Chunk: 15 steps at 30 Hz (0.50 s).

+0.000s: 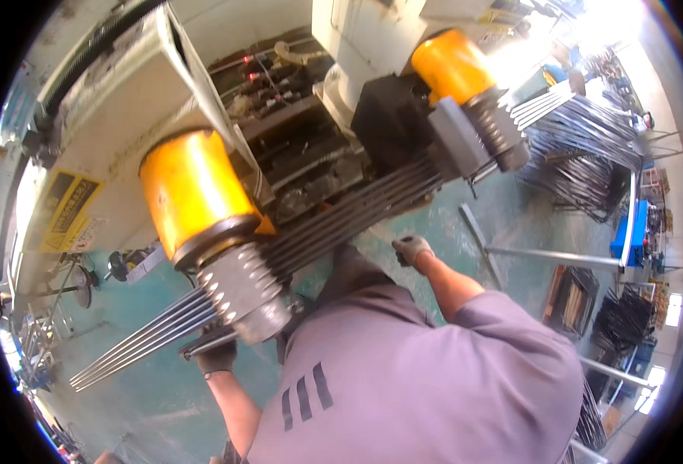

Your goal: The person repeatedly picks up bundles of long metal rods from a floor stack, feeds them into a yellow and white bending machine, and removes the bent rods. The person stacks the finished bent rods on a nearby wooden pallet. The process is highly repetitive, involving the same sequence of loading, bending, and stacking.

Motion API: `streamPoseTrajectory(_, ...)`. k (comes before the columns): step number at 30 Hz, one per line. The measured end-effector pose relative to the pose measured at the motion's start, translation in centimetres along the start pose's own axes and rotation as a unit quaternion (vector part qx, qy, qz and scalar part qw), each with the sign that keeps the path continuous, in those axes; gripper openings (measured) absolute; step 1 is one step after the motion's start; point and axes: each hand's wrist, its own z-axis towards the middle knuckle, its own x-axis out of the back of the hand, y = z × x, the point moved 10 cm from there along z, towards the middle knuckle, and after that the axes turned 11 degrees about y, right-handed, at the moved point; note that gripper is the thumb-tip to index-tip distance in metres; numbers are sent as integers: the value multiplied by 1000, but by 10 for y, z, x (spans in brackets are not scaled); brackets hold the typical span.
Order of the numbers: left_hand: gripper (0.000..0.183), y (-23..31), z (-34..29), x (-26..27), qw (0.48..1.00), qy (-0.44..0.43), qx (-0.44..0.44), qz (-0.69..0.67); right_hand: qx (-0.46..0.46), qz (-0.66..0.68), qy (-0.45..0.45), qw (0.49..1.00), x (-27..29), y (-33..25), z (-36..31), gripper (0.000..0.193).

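Note:
Several long thin metal rods (136,340) run side by side through a machine in front of me. An orange cylinder (196,189) with a ribbed steel block (242,292) sits over them at the left. A second orange cylinder (454,66) with a threaded-looking steel part (498,127) stands at the right. My left hand (218,357), in a dark glove, is closed around a short-looking metal bar (208,341) beside the left block; the block hides part of it. My right hand (414,252), gloved, hangs apart from the rods with fingers curled and nothing visible in them.
The cream machine housing (117,131) rises at the left, with a dark, cluttered bay (303,147) between its sides. Piles of metal rods (581,143) lie at the right, near a metal frame (550,257) and a blue box (630,232). Below is green floor (148,398).

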Motion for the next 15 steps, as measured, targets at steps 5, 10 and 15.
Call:
streamPoseTrajectory(5, 36, 105, 32, 19, 971, 114, -146, 152, -30, 6, 15, 999, 26, 10, 3, 28)
streamPoseTrajectory(10, 36, 112, 48, 20, 970, 148, -166, 103, -66, 17, 36, 997, 45, 74, -18, 29)
streamPoseTrajectory(15, 26, 90, 14, -11, 952, 89, -225, 186, -40, -12, 51, 998, 57, 93, -45, 34)
